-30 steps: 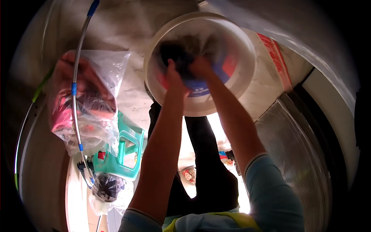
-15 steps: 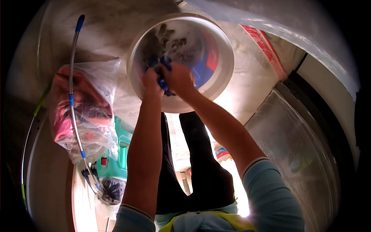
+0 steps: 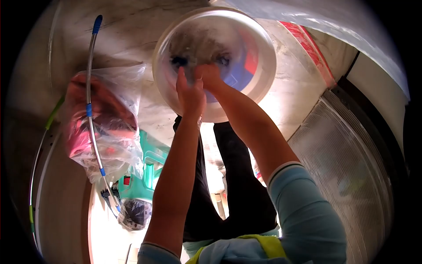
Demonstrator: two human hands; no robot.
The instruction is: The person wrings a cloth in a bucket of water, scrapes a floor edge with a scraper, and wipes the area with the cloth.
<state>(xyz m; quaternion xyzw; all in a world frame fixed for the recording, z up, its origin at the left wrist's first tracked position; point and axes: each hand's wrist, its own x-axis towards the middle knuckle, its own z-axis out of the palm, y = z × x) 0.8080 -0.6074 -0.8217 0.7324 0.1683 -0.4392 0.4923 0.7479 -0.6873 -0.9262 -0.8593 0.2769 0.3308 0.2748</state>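
Both hands are inside a round whitish bucket (image 3: 159,83) of murky grey water. My left hand (image 3: 191,96) is near the bucket's close side with its fingers stretched forward and apart, holding nothing visible. Just to its right, my right hand (image 3: 207,75) reaches down; blur and the water hide its fingertips. A dark blue piece of wet cloth (image 3: 179,60) shows beyond my left fingers. Another dark patch (image 3: 223,59) lies beyond my right hand, too unclear to name. Blue and red patches of colour show on the bucket's right side.
A clear plastic bag (image 3: 105,119) with reddish contents lies left, a bent metal rod (image 3: 92,83) with blue bands in front of it. Beneath is a green plastic stool (image 3: 137,187). A ribbed translucent panel (image 3: 343,163) stands right, and a red strip (image 3: 307,50) lies at upper right.
My hands were closed together around the blue cloth; now it lies apart from my left hand, whose fingers have straightened. The whole view has shifted slightly, with the bucket further right.
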